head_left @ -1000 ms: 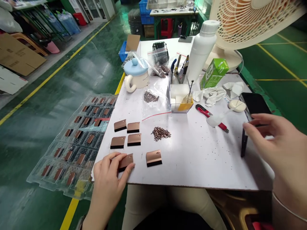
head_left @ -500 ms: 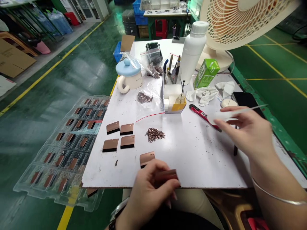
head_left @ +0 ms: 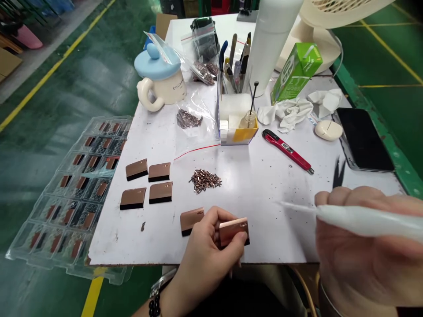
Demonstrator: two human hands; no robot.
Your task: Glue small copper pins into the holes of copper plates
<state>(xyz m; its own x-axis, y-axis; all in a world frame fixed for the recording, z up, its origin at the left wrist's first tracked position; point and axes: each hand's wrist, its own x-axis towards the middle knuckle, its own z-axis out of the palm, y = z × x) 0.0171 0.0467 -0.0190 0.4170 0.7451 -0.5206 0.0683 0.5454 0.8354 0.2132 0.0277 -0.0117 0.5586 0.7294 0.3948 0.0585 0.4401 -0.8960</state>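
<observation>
Now the left hand pinches a copper plate raised off the counter; the right hand, newly gripping a white applicator, points it leftward at the plate

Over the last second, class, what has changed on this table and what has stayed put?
The left hand took a copper piece from the near-left edge of the table and holds it at the near middle. The right hand picked up the white tool from beside the red knife; its tip points left. The four grouped pieces, the screw pile and the knife stayed put.
</observation>
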